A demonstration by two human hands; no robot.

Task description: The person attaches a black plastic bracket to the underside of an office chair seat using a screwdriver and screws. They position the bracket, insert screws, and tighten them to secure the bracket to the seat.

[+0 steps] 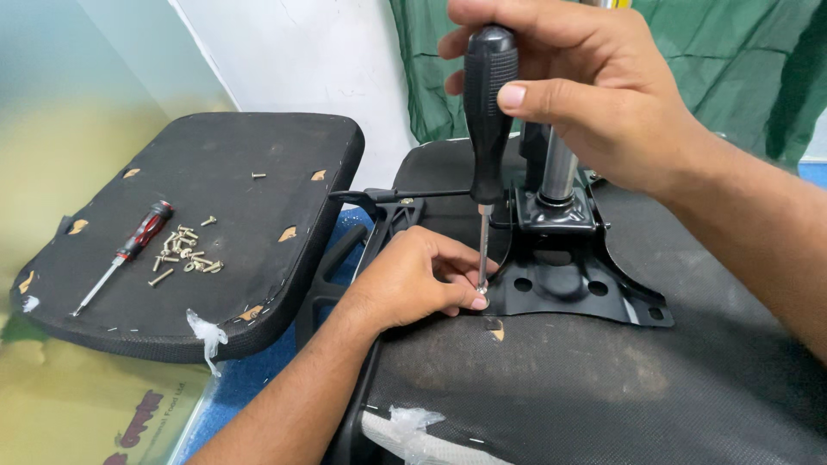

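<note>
My right hand grips the black handle of a screwdriver held upright, its tip down at a corner of a black metal bracket plate. That plate lies on the underside of a black chair seat and carries a chrome cylinder. My left hand rests on the seat and pinches a small screw at the tip of the screwdriver.
A second black cushion panel lies at the left. On it are a red-and-black screwdriver, a pile of several loose screws and one single screw. A green cloth hangs behind. A black lever sticks out leftwards.
</note>
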